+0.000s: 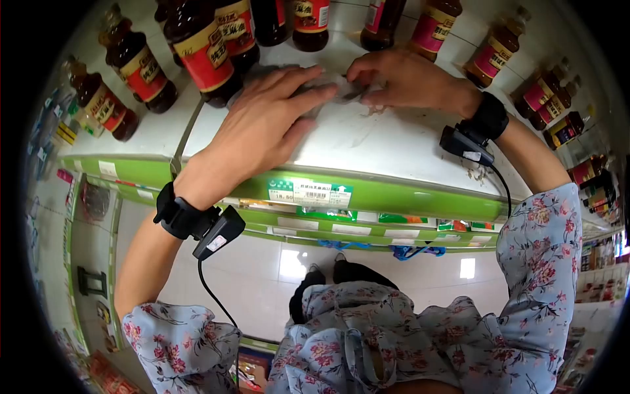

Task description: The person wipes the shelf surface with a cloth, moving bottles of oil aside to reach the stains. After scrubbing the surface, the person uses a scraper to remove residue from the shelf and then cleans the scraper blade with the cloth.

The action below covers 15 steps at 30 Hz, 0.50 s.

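Observation:
My left hand (pixel 269 118) lies flat over the white shelf (pixel 380 141), fingers stretched toward a crumpled, greyish, see-through piece (pixel 336 84) that looks like thin plastic or a wet cloth. Part of that piece is hidden beneath the fingers. From the other side my right hand (pixel 410 80) pinches its edge with bent thumb and fingers. Close behind my left hand stand dark sauce bottles with red labels, the nearest bottle (pixel 205 56) almost at the knuckles. A bottle with a pink label (pixel 434 27) stands just behind my right hand.
More bottles line the shelf on both sides, including a red-labelled bottle (pixel 105 105) and a pink-labelled bottle (pixel 497 56). A price tag (pixel 310 193) sits on the green front edge. Dark crumbs (pixel 478 176) lie near my right wrist. Lower shelves hold packets (pixel 401 218).

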{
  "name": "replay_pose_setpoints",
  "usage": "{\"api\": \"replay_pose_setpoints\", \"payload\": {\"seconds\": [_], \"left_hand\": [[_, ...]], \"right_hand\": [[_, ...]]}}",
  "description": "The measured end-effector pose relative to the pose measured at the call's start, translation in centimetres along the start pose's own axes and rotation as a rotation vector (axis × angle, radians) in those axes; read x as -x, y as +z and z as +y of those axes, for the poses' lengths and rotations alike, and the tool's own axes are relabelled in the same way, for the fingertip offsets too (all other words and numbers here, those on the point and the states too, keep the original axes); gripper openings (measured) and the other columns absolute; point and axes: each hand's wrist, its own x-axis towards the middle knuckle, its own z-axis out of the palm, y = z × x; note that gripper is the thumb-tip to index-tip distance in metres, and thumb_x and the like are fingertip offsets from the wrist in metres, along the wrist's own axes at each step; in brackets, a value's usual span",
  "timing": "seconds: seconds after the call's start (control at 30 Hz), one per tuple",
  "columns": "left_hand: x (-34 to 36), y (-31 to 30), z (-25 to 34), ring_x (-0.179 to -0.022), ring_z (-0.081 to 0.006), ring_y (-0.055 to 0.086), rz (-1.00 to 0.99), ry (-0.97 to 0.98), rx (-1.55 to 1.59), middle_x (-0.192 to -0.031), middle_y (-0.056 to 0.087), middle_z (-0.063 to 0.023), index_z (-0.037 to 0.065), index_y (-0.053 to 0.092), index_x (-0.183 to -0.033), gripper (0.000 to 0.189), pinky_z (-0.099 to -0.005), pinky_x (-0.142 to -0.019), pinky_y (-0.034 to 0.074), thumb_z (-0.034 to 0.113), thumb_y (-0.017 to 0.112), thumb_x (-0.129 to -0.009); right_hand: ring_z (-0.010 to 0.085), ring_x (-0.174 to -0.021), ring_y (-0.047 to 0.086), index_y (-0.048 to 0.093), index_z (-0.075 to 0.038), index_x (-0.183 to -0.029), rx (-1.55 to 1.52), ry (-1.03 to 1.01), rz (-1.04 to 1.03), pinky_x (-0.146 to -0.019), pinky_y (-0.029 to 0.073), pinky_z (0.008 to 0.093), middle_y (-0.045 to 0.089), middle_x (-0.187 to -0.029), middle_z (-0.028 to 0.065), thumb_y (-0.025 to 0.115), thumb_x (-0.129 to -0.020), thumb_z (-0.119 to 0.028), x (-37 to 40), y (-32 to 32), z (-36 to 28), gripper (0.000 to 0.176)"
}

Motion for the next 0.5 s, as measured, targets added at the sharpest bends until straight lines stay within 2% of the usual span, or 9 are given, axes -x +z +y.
{"api": "replay_pose_setpoints", "payload": {"seconds": [0.03, 0.07, 0.17, 0.2, 0.3, 0.4, 0.5], "left_hand": [[0.6, 0.3, -0.1, -0.131, -0.0368, 0.051, 0.055, -0.016, 0.049, -0.149, 0.051, -0.0131, 0.013, 0.06, -0.14, 0.051, -0.0454, -0.112, 0.041, 0.009, 0.065, -0.09], [1.0, 0.5, -0.4, -0.13, -0.0371, 0.052, 0.101, -0.034, 0.093, -0.149, 0.051, -0.013, 0.013, 0.06, -0.139, 0.05, -0.0454, -0.111, 0.041, 0.009, 0.065, -0.09], [1.1, 0.6, -0.5, -0.128, -0.0387, 0.054, 0.14, -0.08, 0.128, -0.147, 0.054, -0.0139, 0.011, 0.062, -0.137, 0.048, -0.0459, -0.109, 0.043, 0.009, 0.064, -0.09], [1.1, 0.7, -0.6, -0.126, -0.0385, 0.055, 0.131, -0.05, 0.095, -0.145, 0.056, -0.0143, 0.01, 0.063, -0.135, 0.045, -0.0463, -0.109, 0.044, 0.011, 0.065, -0.09], [1.1, 1.0, -1.1, -0.126, -0.0384, 0.056, 0.111, -0.017, 0.003, -0.144, 0.057, -0.0147, 0.01, 0.064, -0.134, 0.045, -0.0472, -0.108, 0.044, 0.013, 0.066, -0.09], [1.2, 1.1, -1.6, -0.127, -0.0392, 0.056, 0.039, -0.039, -0.073, -0.144, 0.057, -0.0156, 0.011, 0.063, -0.136, 0.046, -0.0484, -0.108, 0.043, 0.024, 0.066, -0.092], [1.1, 1.5, -2.1, -0.13, -0.0382, 0.055, 0.031, -0.073, -0.062, -0.146, 0.056, -0.0158, 0.012, 0.063, -0.137, 0.048, -0.0499, -0.11, 0.041, 0.032, 0.066, -0.094]], "right_hand": [[0.023, -0.093, 0.072, 0.067, -0.005, -0.116, 0.004, 0.064, -0.035, -0.08, 0.056, 0.0362, 0.073, -0.097, 0.0081, 0.073, -0.086, -0.02, 0.0, -0.3, -0.7, 0.034], [0.0226, -0.087, 0.072, 0.069, -0.004, -0.112, 0.088, -0.048, 0.024, -0.076, 0.056, 0.0348, 0.073, -0.094, 0.0079, 0.073, -0.087, -0.019, -0.4, 0.0, 0.2, 0.029], [0.0232, -0.085, 0.071, 0.072, -0.003, -0.103, 0.11, -0.088, 0.051, -0.075, 0.055, 0.0345, 0.072, -0.093, 0.0095, 0.073, -0.087, -0.018, -2.0, 0.2, 1.2, 0.022], [0.024, -0.082, 0.07, 0.073, -0.002, -0.095, 0.109, -0.192, 0.059, -0.075, 0.055, 0.0348, 0.071, -0.092, 0.011, 0.071, -0.087, -0.018, -2.7, 0.1, 1.3, 0.017], [0.023, -0.083, 0.069, 0.073, -0.002, -0.094, 0.189, -0.135, -0.024, -0.077, 0.055, 0.0362, 0.07, -0.09, 0.0115, 0.071, -0.087, -0.015, -2.1, -0.3, 1.0, 0.015], [0.0207, -0.083, 0.069, 0.072, 0.0, -0.097, 0.118, -0.029, -0.16, -0.077, 0.055, 0.0343, 0.069, -0.089, 0.011, 0.072, -0.087, -0.013, -0.2, -0.6, 0.0, 0.017], [0.0172, -0.078, 0.068, 0.072, 0.001, -0.101, -0.005, -0.241, 0.087, -0.072, 0.055, 0.0312, 0.069, -0.089, 0.0097, 0.075, -0.087, -0.014, 0.6, 0.5, 1.6, 0.02]]}}
